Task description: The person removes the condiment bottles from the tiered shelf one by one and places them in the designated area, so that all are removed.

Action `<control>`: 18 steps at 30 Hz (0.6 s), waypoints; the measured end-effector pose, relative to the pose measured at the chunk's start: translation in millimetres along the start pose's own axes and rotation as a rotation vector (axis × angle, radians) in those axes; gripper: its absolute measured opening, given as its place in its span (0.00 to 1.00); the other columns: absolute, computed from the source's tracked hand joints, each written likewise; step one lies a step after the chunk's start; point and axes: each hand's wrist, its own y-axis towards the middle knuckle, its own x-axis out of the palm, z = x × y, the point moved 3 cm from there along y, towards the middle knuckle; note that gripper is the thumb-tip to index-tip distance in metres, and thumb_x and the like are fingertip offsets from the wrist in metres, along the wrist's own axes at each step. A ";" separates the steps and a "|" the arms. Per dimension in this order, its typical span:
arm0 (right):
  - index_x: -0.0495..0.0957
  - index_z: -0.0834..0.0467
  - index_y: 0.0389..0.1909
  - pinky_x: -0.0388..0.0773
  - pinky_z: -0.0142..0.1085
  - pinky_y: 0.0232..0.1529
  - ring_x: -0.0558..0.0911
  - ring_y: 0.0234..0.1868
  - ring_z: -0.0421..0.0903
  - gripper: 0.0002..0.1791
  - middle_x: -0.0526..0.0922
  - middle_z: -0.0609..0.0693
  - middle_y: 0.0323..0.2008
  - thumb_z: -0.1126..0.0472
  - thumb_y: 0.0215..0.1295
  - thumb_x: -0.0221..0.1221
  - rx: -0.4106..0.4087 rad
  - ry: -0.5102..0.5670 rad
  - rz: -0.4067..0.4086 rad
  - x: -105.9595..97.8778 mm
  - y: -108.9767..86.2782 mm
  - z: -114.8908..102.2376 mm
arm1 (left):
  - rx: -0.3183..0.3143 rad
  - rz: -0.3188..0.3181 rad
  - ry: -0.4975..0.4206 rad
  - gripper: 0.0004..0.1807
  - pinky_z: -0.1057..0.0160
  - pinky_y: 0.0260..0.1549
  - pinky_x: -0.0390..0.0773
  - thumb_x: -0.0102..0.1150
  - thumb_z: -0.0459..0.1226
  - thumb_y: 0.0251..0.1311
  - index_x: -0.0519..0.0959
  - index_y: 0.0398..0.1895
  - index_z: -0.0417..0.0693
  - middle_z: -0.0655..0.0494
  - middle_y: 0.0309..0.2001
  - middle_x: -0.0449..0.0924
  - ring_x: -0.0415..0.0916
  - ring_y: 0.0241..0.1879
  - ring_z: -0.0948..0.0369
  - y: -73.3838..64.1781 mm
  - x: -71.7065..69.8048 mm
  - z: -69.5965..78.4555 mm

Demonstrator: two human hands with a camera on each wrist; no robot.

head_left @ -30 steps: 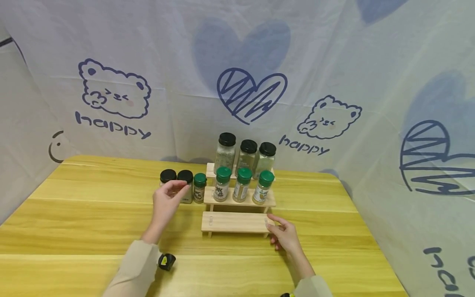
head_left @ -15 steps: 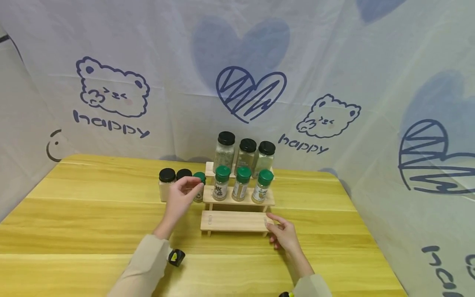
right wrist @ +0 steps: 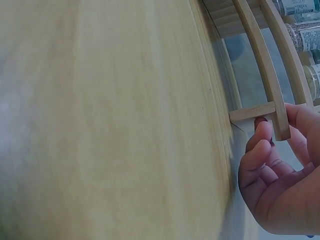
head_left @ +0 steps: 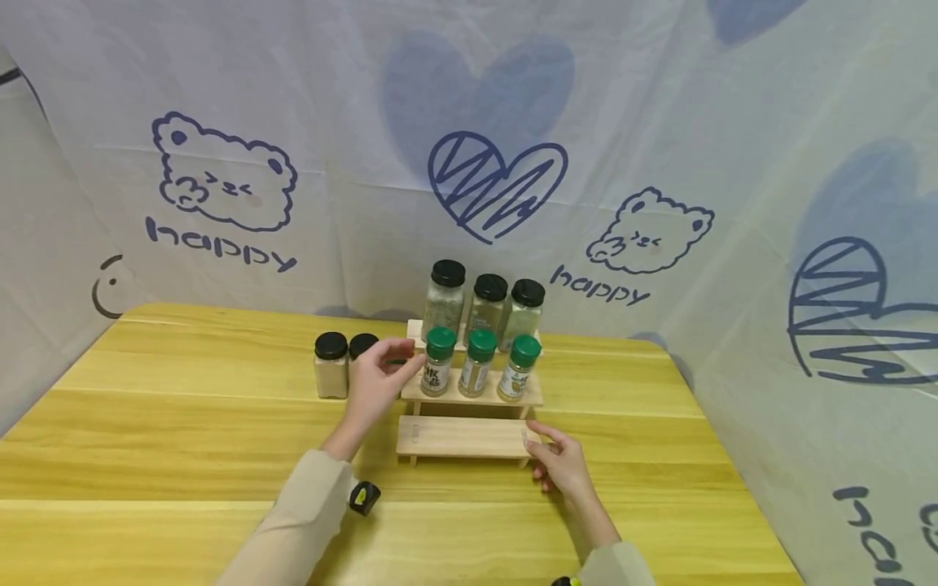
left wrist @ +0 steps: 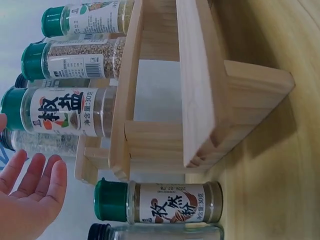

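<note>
The pale wooden three-tiered rack point(head_left: 469, 438) stands level; a green-capped, labelled clear jar point(left wrist: 65, 111) stands upright, leftmost on the rack's middle tier.

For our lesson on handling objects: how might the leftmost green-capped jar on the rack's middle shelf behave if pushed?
The jar, tall and narrow, would probably tip readily. Its rounded body suggests it could roll once toppled. Its smooth-looking transparent wall may be slippery.

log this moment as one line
left hand: near leftmost middle-shelf jar, touch unclear; right hand: grips bottom shelf; middle shelf: three green-capped jars; top shelf: three black-capped jars
</note>
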 end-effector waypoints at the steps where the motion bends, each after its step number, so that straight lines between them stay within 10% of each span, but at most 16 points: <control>1: 0.72 0.64 0.53 0.63 0.26 0.06 0.69 0.09 0.38 0.22 0.74 0.51 0.13 0.66 0.57 0.59 -0.002 -0.003 0.002 0.1 -0.3 -0.3 | -0.001 -0.001 0.009 0.18 0.59 0.38 0.76 0.63 0.35 0.51 0.75 0.43 0.32 0.41 0.40 0.77 0.74 0.40 0.52 0.7 0.9 0.5; 18: 0.73 0.61 0.52 0.64 0.26 0.06 0.68 0.09 0.39 0.20 0.74 0.50 0.14 0.66 0.57 0.59 0.017 -0.015 0.008 0.7 -0.5 2.2 | 0.050 -0.033 0.044 0.27 0.49 0.41 0.74 0.67 0.35 0.47 0.72 0.52 0.36 0.43 0.45 0.76 0.73 0.45 0.52 7.0 15.3 2.2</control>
